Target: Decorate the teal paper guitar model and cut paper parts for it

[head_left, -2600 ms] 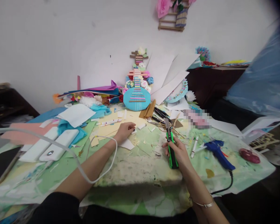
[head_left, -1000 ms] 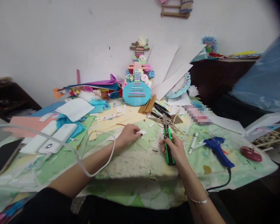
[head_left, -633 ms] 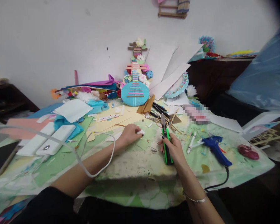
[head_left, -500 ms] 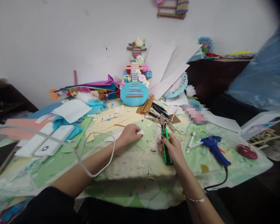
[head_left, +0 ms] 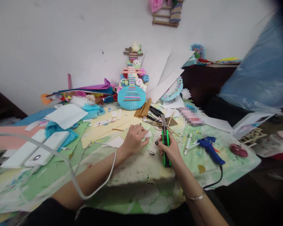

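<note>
My right hand (head_left: 170, 147) is closed around a green and black utility knife (head_left: 165, 142), its blade pointing away from me toward the back of the table. In my left hand (head_left: 135, 139) a small white piece of paper (head_left: 147, 134) is pinched between the fingers, just left of the knife and apart from it. Behind them stands a blue paper lute (head_left: 132, 98) with coloured strips and paper flowers. Black pens (head_left: 155, 110) and scissors lie beyond the knife blade.
A blue hot glue gun (head_left: 212, 150) lies at the right by a white marker (head_left: 188, 144) and a dark red lump (head_left: 238, 150). White power banks (head_left: 48, 149) sit at the left. A white cable (head_left: 73, 179) loops over my left forearm.
The view has shifted, so the table's things appear a little left and lower. My left hand has turned and its fingers have spread slightly around the paper. The knife stays in my right hand.
</note>
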Demonstrator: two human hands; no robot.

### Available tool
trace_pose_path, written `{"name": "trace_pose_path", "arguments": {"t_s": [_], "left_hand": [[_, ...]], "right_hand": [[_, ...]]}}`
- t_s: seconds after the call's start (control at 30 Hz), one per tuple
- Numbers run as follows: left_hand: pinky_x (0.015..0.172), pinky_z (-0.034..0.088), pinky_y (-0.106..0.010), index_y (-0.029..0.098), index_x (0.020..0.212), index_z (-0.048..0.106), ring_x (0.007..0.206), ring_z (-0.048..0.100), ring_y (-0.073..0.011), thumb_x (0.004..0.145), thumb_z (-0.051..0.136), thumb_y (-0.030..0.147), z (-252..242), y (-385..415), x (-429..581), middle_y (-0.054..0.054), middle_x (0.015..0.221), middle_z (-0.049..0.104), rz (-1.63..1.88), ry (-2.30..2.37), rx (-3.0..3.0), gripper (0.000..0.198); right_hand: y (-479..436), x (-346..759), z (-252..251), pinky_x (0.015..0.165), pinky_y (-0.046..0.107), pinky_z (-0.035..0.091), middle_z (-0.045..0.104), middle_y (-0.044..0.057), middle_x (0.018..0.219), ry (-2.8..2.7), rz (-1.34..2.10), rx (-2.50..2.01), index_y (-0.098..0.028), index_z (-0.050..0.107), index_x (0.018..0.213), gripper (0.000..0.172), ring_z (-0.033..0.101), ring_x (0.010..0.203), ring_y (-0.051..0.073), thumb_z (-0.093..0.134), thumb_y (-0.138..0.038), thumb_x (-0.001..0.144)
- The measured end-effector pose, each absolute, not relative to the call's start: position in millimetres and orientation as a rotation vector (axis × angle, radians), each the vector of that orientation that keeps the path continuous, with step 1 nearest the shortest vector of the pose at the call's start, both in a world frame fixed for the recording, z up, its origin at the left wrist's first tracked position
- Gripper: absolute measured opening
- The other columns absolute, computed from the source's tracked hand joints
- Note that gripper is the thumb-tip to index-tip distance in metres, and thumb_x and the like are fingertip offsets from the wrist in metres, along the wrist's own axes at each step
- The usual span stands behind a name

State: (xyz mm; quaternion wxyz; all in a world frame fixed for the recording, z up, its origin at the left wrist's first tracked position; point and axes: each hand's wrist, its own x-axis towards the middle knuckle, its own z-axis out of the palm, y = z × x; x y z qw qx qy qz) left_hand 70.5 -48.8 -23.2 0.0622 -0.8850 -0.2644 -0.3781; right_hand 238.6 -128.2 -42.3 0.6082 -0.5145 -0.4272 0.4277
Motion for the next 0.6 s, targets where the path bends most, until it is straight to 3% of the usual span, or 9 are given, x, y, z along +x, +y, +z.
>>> {"name": "trace_pose_path", "arguments": {"t_s": [0.1, 0.5, 0.6], "left_hand": [[0.076, 0.042, -0.036, 0.016, 0.090, 0.063, 0.080, 0.057, -0.0191, 0.080, 0.057, 0.022, -19.3, -59.7, 72.7, -0.008, 0.084, 0.064, -1.184, -0.623, -2.641, 0.013], [0.073, 0.045, -0.034, 0.018, 0.088, 0.062, 0.077, 0.057, -0.0175, 0.079, 0.057, 0.019, -22.2, -59.8, 60.1, -0.006, 0.079, 0.062, -1.288, -0.634, -2.563, 0.010], [0.072, 0.045, -0.033, 0.017, 0.088, 0.063, 0.078, 0.058, -0.0183, 0.078, 0.059, 0.020, -20.2, -60.1, 57.2, -0.006, 0.078, 0.062, -1.405, -0.727, -2.526, 0.010]], "right_hand": [[-128.0, 229.0, -37.4, 0.035, 0.023, 0.041, 0.062, -0.003, 0.079, -0.983, 0.947, -1.184, -0.023, 0.046, 0.088, 0.038, 0.048, 0.036, 0.007, 0.073, -0.033, 0.064], [-124.6, 223.2, -24.1, 0.035, 0.019, 0.039, 0.063, -0.005, 0.061, -0.770, 0.618, -1.282, -0.021, 0.047, 0.088, 0.029, 0.049, 0.036, 0.009, 0.065, -0.027, 0.067], [-128.0, 217.5, -19.7, 0.035, 0.020, 0.041, 0.069, 0.002, 0.084, -0.816, 0.657, -1.243, -0.020, 0.048, 0.091, 0.031, 0.049, 0.036, 0.007, 0.066, -0.028, 0.067]]}}
